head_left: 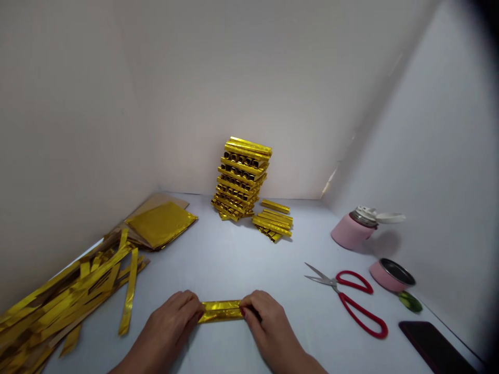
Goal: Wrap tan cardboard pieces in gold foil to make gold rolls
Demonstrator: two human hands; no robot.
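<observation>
A short piece of gold foil (pixel 221 311) with a lengthwise crease lies near the table's front edge. My left hand (pixel 175 322) pinches its left end, fingers closed. At the right end, my right hand (pixel 267 324) grips it between thumb and fingers. Beyond the hands stands a tall crisscross stack of gold tubes (pixel 241 179). Beside that stack, to the right, is a low pile of gold tubes (pixel 273 223).
Gold strips (pixel 78 296) are heaped at the left, below square gold sheets (pixel 161 223). On the right are open red-handled scissors (pixel 362 314), a pink flask (pixel 351 231), a pink cup (pixel 385 275), a green item (pixel 410 301) and a dark phone (pixel 434 345).
</observation>
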